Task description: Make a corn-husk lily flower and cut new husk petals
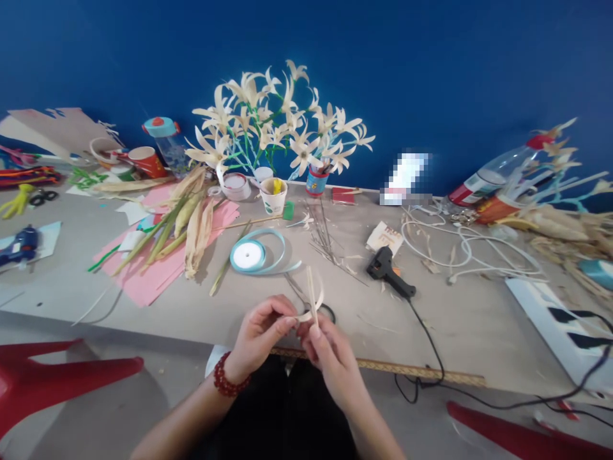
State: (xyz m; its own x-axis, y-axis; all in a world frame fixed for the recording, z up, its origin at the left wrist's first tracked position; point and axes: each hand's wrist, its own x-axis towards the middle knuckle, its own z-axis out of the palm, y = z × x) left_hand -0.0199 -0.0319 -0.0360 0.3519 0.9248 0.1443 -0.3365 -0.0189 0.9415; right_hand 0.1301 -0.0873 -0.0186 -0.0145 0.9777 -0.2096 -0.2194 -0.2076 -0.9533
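Note:
Between my two hands, close to the table's front edge, are pale corn husk strips (311,297) that stand up and curl at the tips. My right hand (330,351) pinches their lower ends between thumb and fingers. With thumb and forefinger together, my left hand (265,329) grips one strip that bends off to the left. Partly hidden behind the strips lies a pair of scissors (327,312). Beyond my hands rests a spool of light blue ribbon (248,255), its loose end curling right. Farther right is a black glue gun (389,271).
White husk flowers (282,121) stand in cups by the blue wall. Dried husks (198,236) lie on pink paper (143,281) at left. A white cable (467,246), a tilted plastic bottle (498,169) and a power strip (541,319) occupy the right. Red stools (43,377) flank the table.

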